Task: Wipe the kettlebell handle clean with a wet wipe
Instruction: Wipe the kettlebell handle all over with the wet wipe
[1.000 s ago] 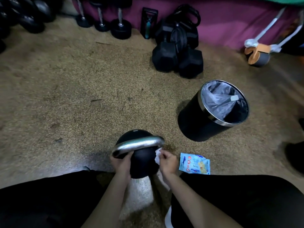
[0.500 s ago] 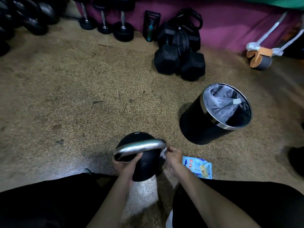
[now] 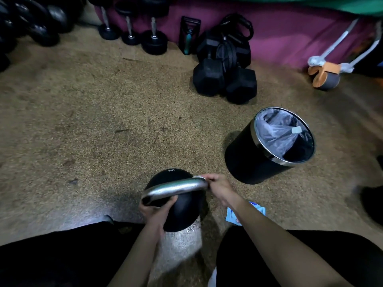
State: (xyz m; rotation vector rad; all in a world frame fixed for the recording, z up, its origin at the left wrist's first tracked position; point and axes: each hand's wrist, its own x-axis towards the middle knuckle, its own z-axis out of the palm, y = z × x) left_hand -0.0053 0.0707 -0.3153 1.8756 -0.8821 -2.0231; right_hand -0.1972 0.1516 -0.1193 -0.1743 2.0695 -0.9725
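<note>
A black kettlebell (image 3: pixel 182 210) stands on the speckled floor between my knees, its silver handle (image 3: pixel 176 189) arching across the top. My left hand (image 3: pixel 154 211) grips the handle's left end where it meets the ball. My right hand (image 3: pixel 218 188) is wrapped round the handle's right end and holds a white wet wipe (image 3: pixel 199 177) against the metal; only an edge of the wipe shows past my fingers.
A blue wet-wipe packet (image 3: pixel 233 216) lies on the floor under my right forearm. A black bin with a clear liner (image 3: pixel 244 160) stands to the right. Hex dumbbells (image 3: pixel 209 77) and round dumbbells (image 3: pixel 154 41) line the purple wall. An orange ab roller (image 3: pixel 324 75) sits far right.
My right hand has risen from the lower right side of the kettlebell up to the right end of the handle, taking the wipe with it. My left hand keeps its grip.
</note>
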